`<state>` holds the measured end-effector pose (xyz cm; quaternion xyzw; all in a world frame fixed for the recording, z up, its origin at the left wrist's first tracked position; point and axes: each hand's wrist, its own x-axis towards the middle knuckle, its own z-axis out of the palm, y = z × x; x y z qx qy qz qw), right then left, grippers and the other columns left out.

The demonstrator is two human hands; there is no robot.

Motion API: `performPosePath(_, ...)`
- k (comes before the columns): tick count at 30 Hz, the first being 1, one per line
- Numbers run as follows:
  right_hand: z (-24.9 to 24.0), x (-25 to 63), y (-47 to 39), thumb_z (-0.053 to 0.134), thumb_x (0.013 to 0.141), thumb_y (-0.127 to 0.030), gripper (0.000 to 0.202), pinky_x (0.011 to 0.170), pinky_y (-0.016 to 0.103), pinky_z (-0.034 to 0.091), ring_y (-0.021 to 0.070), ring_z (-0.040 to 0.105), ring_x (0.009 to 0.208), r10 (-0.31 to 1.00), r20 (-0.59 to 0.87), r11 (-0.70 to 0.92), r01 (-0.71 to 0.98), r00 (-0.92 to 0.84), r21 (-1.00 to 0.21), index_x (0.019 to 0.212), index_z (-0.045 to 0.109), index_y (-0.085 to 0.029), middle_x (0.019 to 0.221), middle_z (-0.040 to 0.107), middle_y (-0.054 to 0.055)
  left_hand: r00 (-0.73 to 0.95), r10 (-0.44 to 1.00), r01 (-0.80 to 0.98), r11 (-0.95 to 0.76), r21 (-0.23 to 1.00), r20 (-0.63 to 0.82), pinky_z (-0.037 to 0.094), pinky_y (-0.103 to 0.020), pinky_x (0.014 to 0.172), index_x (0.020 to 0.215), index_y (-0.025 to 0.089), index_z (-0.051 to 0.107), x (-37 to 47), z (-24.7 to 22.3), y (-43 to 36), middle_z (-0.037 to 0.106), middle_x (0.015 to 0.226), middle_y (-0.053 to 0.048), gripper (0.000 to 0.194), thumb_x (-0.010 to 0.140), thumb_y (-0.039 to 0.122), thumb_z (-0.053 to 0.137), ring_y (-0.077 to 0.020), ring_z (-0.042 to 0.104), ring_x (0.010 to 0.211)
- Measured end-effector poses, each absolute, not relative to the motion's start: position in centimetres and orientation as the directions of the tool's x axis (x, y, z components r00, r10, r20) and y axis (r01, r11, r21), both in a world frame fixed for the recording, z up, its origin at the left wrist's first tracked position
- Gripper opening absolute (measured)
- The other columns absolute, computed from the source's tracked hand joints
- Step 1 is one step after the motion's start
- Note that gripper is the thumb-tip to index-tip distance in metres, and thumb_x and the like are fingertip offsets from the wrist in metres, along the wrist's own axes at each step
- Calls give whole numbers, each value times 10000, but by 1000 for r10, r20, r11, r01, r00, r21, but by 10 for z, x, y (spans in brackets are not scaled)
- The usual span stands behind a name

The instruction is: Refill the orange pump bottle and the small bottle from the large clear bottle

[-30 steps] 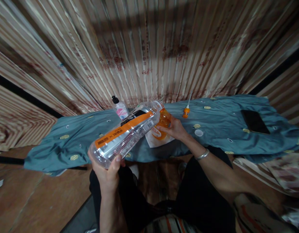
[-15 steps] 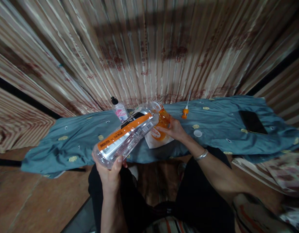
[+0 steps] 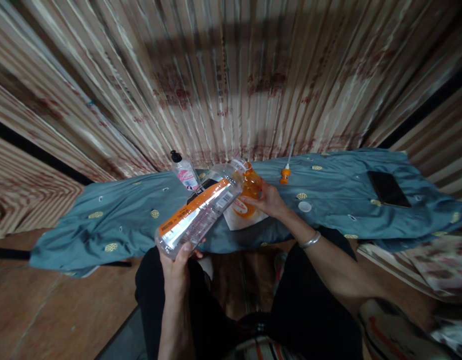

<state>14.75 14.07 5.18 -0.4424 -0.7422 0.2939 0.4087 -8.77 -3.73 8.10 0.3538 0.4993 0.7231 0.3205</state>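
My left hand (image 3: 180, 265) is closed round the base of a large clear bottle (image 3: 200, 215) with an orange and silver label. The bottle tilts up to the right, and its neck meets the mouth of an orange bottle (image 3: 252, 184). My right hand (image 3: 271, 200) grips that orange bottle, which stands on a white sheet (image 3: 234, 220) with an orange print. Whether liquid runs between the two necks cannot be made out. To the right of them lies an orange pump top (image 3: 285, 175) with a thin tube. A small white round cap (image 3: 305, 206) is near my right wrist.
Behind the large bottle stands a clear bottle with a black cap and pink label (image 3: 186, 175). A dark phone-like slab (image 3: 389, 189) lies at the right on the teal patterned cloth (image 3: 136, 215). A striped curtain (image 3: 238, 75) hangs close behind.
My left hand and the base of the large bottle have shifted slightly right, and the bottle slants more steeply. My right hand and the orange bottle have stayed nearly still.
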Motion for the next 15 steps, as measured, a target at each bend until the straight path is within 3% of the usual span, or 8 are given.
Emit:
performPosePath(8, 52, 148, 140, 856, 796, -486, 611, 912, 455, 651, 349, 788, 1085, 898, 355, 436, 413, -262, -799, 1313, 674, -215, 1135, 832, 96, -505, 862, -264, -210, 941, 51, 482, -234, 394, 1253, 170, 644, -83, 70, -36, 771, 1005, -106, 646, 722, 466, 864, -202, 721, 595)
performPosePath(12, 52, 148, 141, 855, 798, -473, 624, 930, 464, 647, 357, 777, 1129, 892, 356, 445, 404, -277, -799, 1335, 665, -220, 1144, 832, 93, -440, 897, -376, -152, 914, -32, 421, -200, 363, 1082, 135, 706, -83, 60, -33, 731, 781, -71, 539, 719, 508, 848, -165, 652, 522)
performPosePath(15, 53, 148, 140, 847, 804, -470, 629, 931, 474, 645, 362, 780, 1122, 890, 352, 447, 403, -290, -799, 1345, 659, -209, 1164, 826, 107, -410, 909, -424, -125, 897, -68, 342, -182, 315, 980, 152, 708, -82, 56, -30, 720, 793, -62, 544, 676, 577, 858, -119, 571, 450)
